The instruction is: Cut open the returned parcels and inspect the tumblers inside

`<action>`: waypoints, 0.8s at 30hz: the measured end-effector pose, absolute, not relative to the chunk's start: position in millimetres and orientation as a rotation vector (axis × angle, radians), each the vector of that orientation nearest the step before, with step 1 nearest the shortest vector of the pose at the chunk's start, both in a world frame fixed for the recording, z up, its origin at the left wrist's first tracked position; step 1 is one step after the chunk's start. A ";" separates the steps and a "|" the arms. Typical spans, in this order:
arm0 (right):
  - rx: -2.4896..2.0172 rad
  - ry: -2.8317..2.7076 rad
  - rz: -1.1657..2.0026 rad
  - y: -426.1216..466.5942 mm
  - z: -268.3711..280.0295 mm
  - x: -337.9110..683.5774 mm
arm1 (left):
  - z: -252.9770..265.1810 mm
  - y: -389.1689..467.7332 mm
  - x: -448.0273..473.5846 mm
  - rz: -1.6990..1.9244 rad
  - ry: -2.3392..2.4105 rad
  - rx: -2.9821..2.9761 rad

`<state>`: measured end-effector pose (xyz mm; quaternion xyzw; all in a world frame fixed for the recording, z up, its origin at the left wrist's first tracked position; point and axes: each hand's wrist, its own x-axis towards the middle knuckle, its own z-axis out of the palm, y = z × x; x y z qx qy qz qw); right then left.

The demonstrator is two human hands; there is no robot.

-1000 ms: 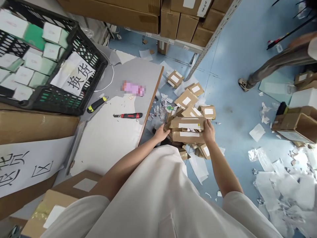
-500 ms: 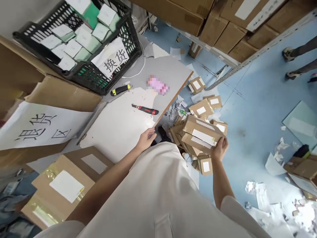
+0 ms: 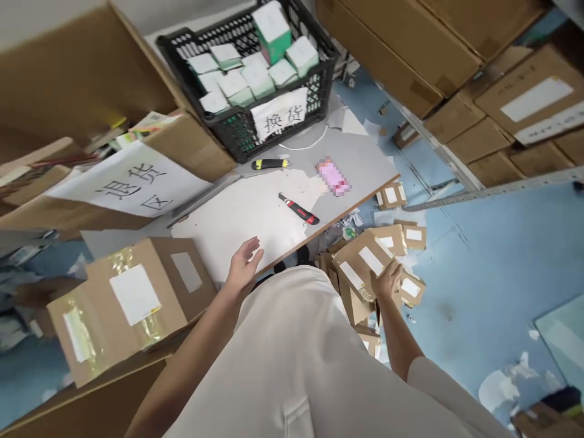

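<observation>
My right hand (image 3: 387, 281) grips the near right edge of a cardboard box (image 3: 351, 255) with white labels and clear tape. This box is low beside the table, over a heap of other cartons; whether it rests on them I cannot tell. My left hand (image 3: 245, 263) is empty, fingers apart, over the near edge of the white-topped table (image 3: 219, 225). Beyond it on the table lie a red and black utility knife (image 3: 298, 208) and a yellow and black cutter (image 3: 271, 163). A blurred pink object (image 3: 333, 176) is to their right.
A black crate (image 3: 237, 131) of small white-and-green boxes stands at the table's back. An open carton with a paper sign (image 3: 132, 182) is at left, near two taped boxes (image 3: 168, 280). Shelving with cartons (image 3: 486, 137) rises at right. Paper scraps (image 3: 497, 389) litter the blue floor.
My right hand has lowered and turned the box, drawing it slightly left toward the heap. My left hand has moved left from the table's edge. The view has swung to the left.
</observation>
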<state>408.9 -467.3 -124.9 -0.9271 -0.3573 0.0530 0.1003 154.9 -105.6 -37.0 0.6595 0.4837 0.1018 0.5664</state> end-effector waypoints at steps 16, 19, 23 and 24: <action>-2.176 -1.237 0.329 -221.1 -47.1 449.4 | 5.8 -56.3 197.6 0.170 0.931 1.809; -2.099 -1.352 0.484 -204.8 -52.9 419.5 | 15.9 -62.2 190.9 0.280 0.987 1.874; -1.912 -1.683 0.734 -139.6 -49.4 366.1 | 26.4 -72.2 125.9 0.646 1.480 1.865; -1.841 -1.790 0.800 -119.3 -46.5 348.5 | 29.3 -78.4 103.4 0.694 1.627 1.782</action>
